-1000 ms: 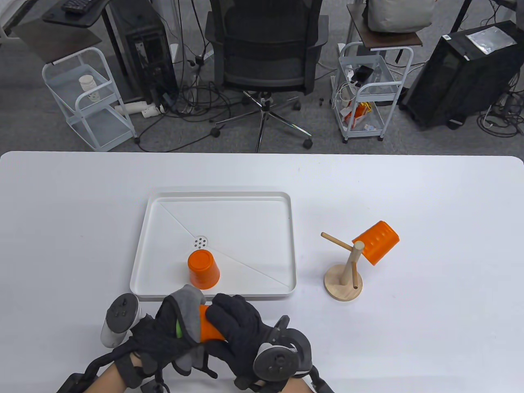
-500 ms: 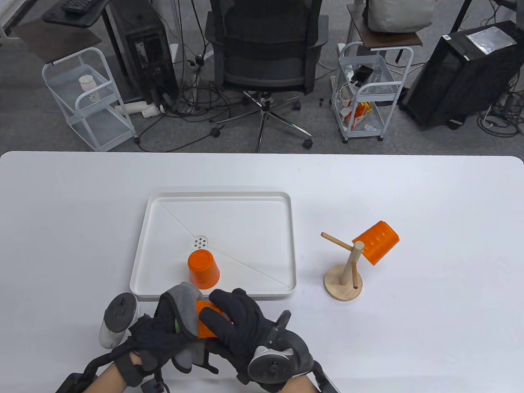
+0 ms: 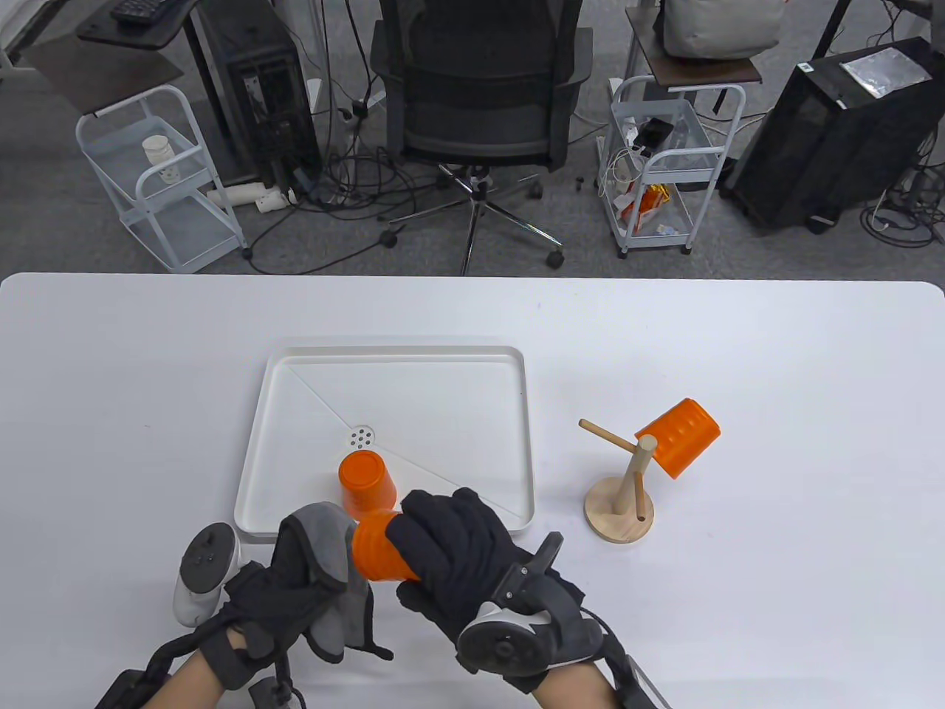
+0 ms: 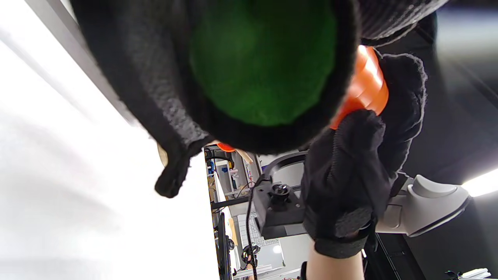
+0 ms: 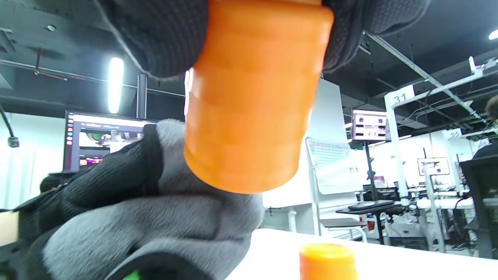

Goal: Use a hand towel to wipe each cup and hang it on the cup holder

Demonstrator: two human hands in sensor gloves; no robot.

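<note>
My right hand (image 3: 450, 546) grips an orange cup (image 3: 376, 550) on its side, above the tray's near edge; the right wrist view shows the same cup (image 5: 253, 101) between my fingers. My left hand (image 3: 295, 583) holds a grey hand towel (image 3: 325, 546) bunched against the cup's left end. A second orange cup (image 3: 367, 480) stands upside down in the white tray (image 3: 399, 358). A third orange cup (image 3: 678, 436) hangs on a peg of the wooden cup holder (image 3: 620, 506) to the right.
The holder's left peg (image 3: 602, 433) and a lower front peg (image 3: 641, 506) are bare. An office chair (image 3: 480, 96), white carts and computer towers stand on the floor beyond the table's far edge.
My right hand has carried the cup up and to the right, so more of it shows. The towel has come away from the cup's body and now meets only its left end.
</note>
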